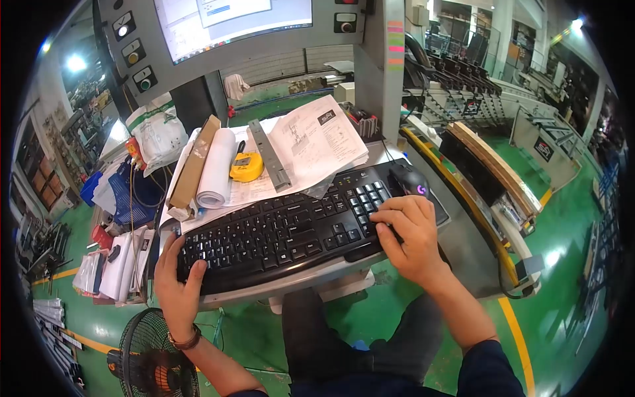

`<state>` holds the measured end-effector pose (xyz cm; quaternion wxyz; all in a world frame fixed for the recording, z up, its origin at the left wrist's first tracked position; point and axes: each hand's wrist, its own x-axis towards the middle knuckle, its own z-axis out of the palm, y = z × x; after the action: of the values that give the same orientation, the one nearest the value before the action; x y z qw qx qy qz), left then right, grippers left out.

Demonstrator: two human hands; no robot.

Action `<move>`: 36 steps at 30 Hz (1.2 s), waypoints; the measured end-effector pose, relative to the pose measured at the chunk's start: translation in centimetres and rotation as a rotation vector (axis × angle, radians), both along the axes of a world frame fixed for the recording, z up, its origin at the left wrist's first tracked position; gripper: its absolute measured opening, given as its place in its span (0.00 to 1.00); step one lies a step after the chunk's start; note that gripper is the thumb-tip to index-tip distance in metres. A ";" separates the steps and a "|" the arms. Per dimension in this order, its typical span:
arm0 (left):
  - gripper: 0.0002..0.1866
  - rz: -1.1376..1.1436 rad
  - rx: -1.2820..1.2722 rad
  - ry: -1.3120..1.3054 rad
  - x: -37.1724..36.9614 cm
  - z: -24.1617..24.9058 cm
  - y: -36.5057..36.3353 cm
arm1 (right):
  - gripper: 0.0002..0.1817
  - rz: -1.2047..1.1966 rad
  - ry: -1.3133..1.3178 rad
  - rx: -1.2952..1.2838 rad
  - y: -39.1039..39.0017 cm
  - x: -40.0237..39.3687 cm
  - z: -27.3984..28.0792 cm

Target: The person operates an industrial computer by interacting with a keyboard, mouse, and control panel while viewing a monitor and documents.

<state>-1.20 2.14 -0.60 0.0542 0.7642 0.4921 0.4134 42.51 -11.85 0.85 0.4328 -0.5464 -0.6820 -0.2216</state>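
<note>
A black keyboard (270, 233) lies slightly tilted on a grey stand. My left hand (177, 281) rests at its left end, thumb spread from the fingers, touching the keyboard's edge and holding nothing up. Over the number keys at the right end is my right hand (410, 238), fingers loosely bent and fingertips at the keys. Just beyond that hand sits a black mouse (408, 178). Behind the keyboard are printed drawing sheets (324, 142), a yellow tape measure (247, 167), a flat metal bar (268, 155), a rolled paper (217, 169) and a long brown cardboard piece (195, 162).
A lit monitor (235, 26) in a grey panel with push buttons (139, 66) stands above. A fan (155, 357) is on the floor at lower left, near stacked papers (122, 264). A yellow-edged machine rail (456, 198) runs along the right.
</note>
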 end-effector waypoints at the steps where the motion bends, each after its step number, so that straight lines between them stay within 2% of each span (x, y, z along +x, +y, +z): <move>1: 0.39 0.002 0.002 0.002 0.0 0.0 0.0 | 0.08 -0.021 0.005 0.002 0.1 0.0 0.0; 9: 0.38 0.017 -0.012 0.001 0.5 0.6 -0.6 | 0.05 -0.140 -0.059 -0.094 0.3 -1.0 1.0; 16: 0.38 0.045 0.061 0.012 0.8 0.5 -0.7 | 0.13 0.057 0.016 -0.137 1.6 -4.7 2.0; 20: 0.39 0.048 0.103 0.044 0.8 0.7 -0.6 | 0.17 0.138 -0.059 -0.173 3.3 -6.5 1.0; 28: 0.39 0.068 0.100 0.051 1.0 0.8 -0.9 | 0.22 0.097 -0.019 -0.156 3.5 -7.4 0.6; 31: 0.39 0.073 0.096 0.051 1.1 0.8 -0.9 | 0.24 0.088 -0.141 -0.193 3.4 -7.0 0.6; 36: 0.39 0.064 0.049 0.053 1.0 1.2 -1.2 | 0.24 0.085 -0.076 -0.163 3.6 -7.1 0.3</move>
<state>-0.19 0.95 0.59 0.0092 0.7600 0.5073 0.4061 35.38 -8.22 1.13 0.3696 -0.5416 -0.7363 -0.1674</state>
